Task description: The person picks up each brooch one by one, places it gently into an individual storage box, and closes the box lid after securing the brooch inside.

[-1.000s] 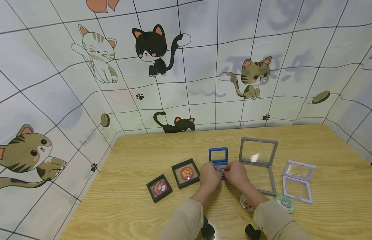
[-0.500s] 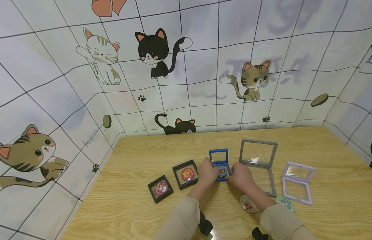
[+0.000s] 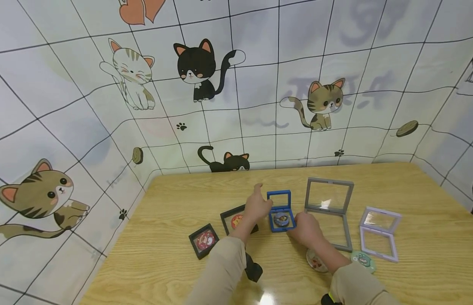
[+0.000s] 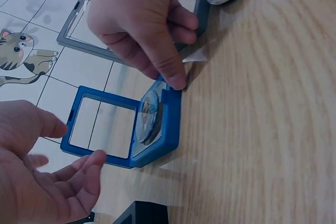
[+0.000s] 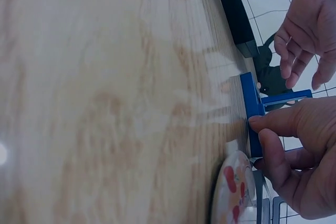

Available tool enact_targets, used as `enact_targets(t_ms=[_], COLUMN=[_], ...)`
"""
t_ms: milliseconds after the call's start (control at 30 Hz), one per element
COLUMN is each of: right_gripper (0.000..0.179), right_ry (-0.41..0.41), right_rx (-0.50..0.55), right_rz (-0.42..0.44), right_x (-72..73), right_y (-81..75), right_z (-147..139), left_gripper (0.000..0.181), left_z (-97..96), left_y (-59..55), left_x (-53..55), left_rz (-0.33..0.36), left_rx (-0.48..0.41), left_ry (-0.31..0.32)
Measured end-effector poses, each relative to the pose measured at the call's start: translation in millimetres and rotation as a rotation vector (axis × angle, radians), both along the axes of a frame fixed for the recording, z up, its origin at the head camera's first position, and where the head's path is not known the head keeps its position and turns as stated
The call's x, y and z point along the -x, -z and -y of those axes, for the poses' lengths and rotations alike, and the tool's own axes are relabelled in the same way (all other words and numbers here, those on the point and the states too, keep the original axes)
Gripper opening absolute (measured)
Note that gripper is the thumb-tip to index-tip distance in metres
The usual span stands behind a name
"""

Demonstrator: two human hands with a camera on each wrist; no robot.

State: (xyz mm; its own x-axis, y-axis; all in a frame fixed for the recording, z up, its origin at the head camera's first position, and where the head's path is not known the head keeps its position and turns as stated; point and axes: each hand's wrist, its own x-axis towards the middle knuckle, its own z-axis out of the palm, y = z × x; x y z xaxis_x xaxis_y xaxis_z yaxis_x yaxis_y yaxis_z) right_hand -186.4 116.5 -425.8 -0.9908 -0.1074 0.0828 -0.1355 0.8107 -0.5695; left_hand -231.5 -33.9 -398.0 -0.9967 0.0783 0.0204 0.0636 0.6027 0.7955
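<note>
A small blue display frame (image 3: 275,228) stands unfolded on the table, its lid raised. A round blue badge (image 4: 146,116) with a picture lies on the clear film of its base. My right hand (image 3: 307,229) holds the near right corner of the base, a fingertip on the corner in the left wrist view. My left hand (image 3: 256,208) is at the left of the raised lid, fingers spread. In the left wrist view, the left thumb is right at the lid's edge, and the other fingers lie in front of it.
Two black frames (image 3: 198,253) with red badges lie left. To the right stand an unfolded grey frame (image 3: 349,237) and an unfolded lilac frame (image 3: 394,250). A round badge with red spots (image 3: 315,262) and a green badge (image 3: 362,261) lie nearer. A cat-print wall covering (image 3: 259,127) rises behind.
Both hands leave the badge, which now lies in the blue frame's base. The right hand moves to the near right corner; the left hand moves up and left to the lid, fingers opening out.
</note>
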Motion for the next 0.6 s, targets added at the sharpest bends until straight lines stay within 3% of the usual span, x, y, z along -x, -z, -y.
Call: enact_targets(t_ms=[133, 300, 600], right_gripper=[0.03, 0.029, 0.021], right_ry=[0.001, 0.001, 0.0], right_rx=[-0.002, 0.013, 0.016], right_rz=[-0.014, -0.018, -0.01], right_x=[0.2, 0.3, 3.1], right_y=[2.4, 2.5, 4.2], right_z=[0.2, 0.0, -1.2], left_gripper=[0.051, 0.048, 0.036], left_z=[1.6, 1.2, 2.1], left_y=[-1.2, -0.5, 0.4], left_x=[2.7, 2.0, -0.1], left_rz=[0.038, 0.046, 0.075], left_rx=[0.031, 0.05, 0.021], left_ry=[0.121, 0.191, 0.201])
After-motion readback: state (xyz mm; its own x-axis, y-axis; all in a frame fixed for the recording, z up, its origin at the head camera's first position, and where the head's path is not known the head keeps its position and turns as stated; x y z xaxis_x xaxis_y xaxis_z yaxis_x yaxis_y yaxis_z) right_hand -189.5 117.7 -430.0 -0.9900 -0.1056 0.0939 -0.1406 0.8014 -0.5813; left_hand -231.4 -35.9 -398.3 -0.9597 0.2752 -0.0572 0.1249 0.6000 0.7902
